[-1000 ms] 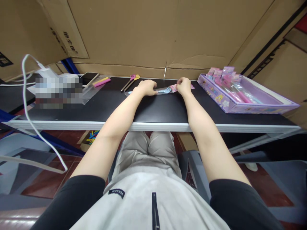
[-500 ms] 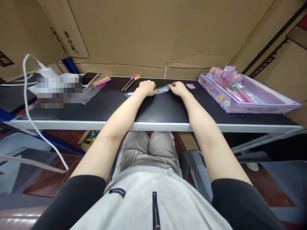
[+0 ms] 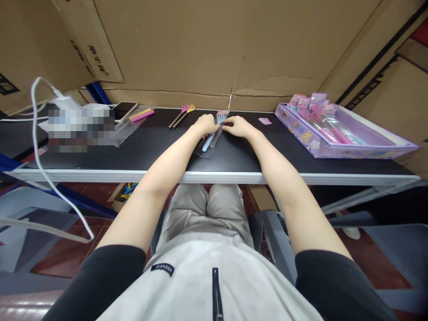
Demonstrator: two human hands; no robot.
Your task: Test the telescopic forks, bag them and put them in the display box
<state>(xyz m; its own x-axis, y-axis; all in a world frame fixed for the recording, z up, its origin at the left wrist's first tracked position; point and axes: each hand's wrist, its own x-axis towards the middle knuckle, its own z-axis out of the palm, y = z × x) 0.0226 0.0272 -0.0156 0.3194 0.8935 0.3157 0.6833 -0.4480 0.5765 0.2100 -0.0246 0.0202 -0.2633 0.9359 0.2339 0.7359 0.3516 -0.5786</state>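
Note:
A light-blue back scratcher lies in a clear plastic bag with a pink header card, pointing away from me on the black table. My left hand is closed on the bag's left side, by the scratcher's upper handle. From the right, my right hand has thumb and fingertips pinched at the bag's edge just below the claw. Beyond my left hand rest two back scratchers with dark rods, a pink one and a yellow one.
A purple display box holding bagged pink and blue scratchers stands at right. Near it lies a small pink card. Pink and yellow handles, a phone and a white cable are at left. Cardboard walls the back.
The bagged blue scratcher has turned from lying crosswise to pointing away from me, claw end far. My right hand has moved left, nearer to my left hand.

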